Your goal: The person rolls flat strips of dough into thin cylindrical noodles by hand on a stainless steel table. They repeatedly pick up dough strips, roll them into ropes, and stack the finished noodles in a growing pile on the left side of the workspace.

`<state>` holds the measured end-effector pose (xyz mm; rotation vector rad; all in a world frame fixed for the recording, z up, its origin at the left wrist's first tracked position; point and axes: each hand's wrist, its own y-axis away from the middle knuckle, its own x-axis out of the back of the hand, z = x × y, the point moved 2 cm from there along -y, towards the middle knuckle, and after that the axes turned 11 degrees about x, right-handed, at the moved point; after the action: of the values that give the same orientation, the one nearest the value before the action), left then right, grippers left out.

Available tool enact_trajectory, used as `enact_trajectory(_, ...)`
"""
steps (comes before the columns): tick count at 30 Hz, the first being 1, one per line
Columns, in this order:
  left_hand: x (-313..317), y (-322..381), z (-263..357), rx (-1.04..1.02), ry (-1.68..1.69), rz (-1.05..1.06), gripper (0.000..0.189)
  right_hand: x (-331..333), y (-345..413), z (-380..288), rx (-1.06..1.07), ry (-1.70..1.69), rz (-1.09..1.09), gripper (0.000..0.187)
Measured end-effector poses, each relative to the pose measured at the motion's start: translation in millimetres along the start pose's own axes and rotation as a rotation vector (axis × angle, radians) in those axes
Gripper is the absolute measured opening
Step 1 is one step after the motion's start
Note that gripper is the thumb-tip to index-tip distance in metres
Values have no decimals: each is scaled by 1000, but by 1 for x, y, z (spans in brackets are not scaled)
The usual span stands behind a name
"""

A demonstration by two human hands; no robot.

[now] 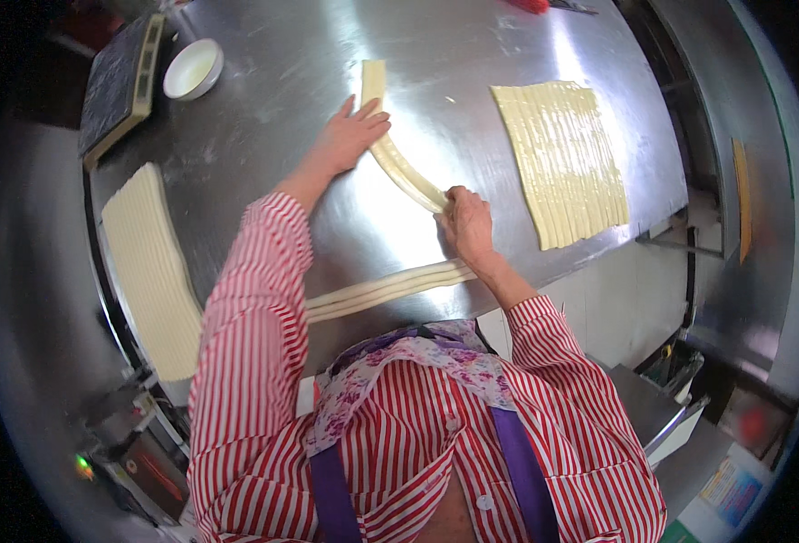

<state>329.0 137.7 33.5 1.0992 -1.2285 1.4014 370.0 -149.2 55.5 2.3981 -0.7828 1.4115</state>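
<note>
A flat, glossy dough strip curves across the steel table in front of me. My left hand lies on its upper part, fingers spread, with the strip's far end showing beyond them. At the strip's near end, my right hand has its fingers closed on the dough. Several long dough ropes lie side by side along the near table edge, partly behind my right wrist and left sleeve. To the right is a sheet of shiny dough strips laid together. Paler, matt dough strips lie together at the left.
A white bowl with pale liquid stands at the upper left beside a dark-topped, box-like device. A red object lies at the far edge of view. Another metal surface runs along the right.
</note>
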Motion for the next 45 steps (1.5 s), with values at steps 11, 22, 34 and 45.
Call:
enact_trajectory(11, 73, 140, 31, 346, -18, -199, 51, 19, 6, 20, 156, -111, -177, 33)
enact_trajectory(22, 43, 136, 85, 472, 273, -177, 73, 2, -11, 17, 256, -151, -91, 24)
enact_trajectory(34, -30, 88, 142, 221, 425, 148, 28, 0, 33, 13, 604, 180, -57, 46)
enact_trajectory(45, -15, 116, 122, 267, 579, 259, 30, -29, 24, -36, 401, 69, -162, 64)
